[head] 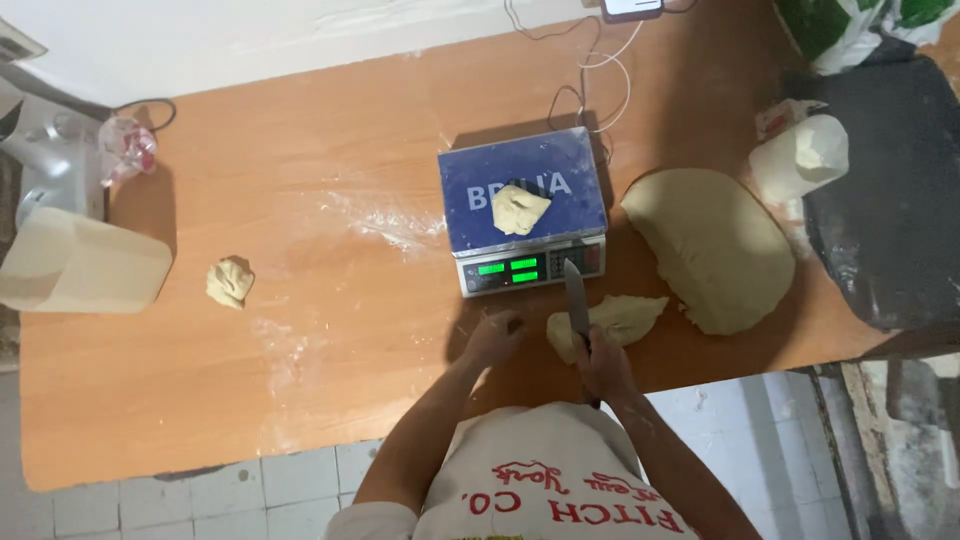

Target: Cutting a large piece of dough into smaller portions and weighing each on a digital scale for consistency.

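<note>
small dough lump (230, 282) far left on the wooden table (330, 200); our left hand (497, 335) curled loosely, holding nothing, before the blue scale (520, 205) — a dough piece (519, 209) on its pan; our right hand (603, 362) grips a knife (576, 297) over a cut strip (625, 318); large dough mass (712, 245) beside it.

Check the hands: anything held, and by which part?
The right hand holds a knife by its handle, blade over the small dough piece. The left hand holds nothing, resting on the table.
</note>
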